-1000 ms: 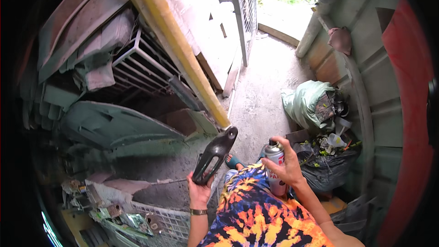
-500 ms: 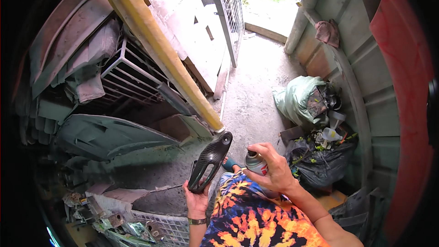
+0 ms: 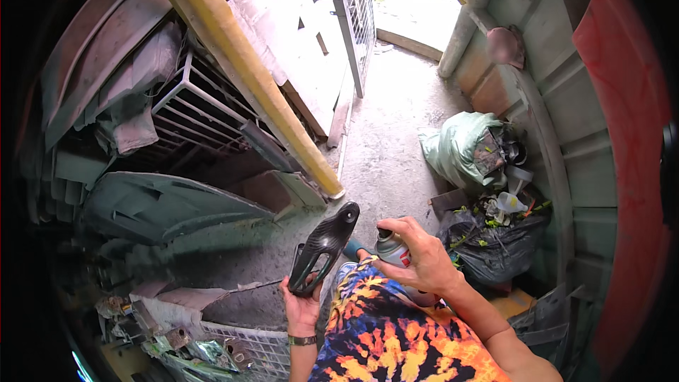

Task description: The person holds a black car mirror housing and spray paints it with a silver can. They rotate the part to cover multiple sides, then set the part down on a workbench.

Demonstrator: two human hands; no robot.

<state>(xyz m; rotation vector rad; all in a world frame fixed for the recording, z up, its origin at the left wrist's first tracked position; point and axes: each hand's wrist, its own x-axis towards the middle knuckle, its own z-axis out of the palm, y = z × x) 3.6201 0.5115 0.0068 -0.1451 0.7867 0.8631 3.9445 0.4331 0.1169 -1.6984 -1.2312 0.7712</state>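
The left hand (image 3: 300, 304) rises from the lower edge with the forearm nearly vertical, a band at the wrist. Its fingers are closed round the lower end of a dark, curved plastic part (image 3: 324, 246), which it holds upright and tilted so that the rounded top leans toward the right, above the person's lap.

The right hand (image 3: 419, 260) comes in from the lower right, the forearm slanting up and to the left across a tie-dye shirt (image 3: 392, 336). It is wrapped round a spray can (image 3: 393, 249), fingers curled over the top of the can and the palm covering most of its body; only the grey shoulder, dark cap and a strip of red label show. The can sits just beside the dark part, to its right, the two close but not touching.

Behind the hands lie a concrete floor (image 3: 385, 148), a yellow beam (image 3: 247, 71) slanting down toward the dark part, a white wire rack (image 3: 194, 106) on the left, and a pale green bag (image 3: 460, 148) with a black rubbish bag (image 3: 495, 251) on the right.
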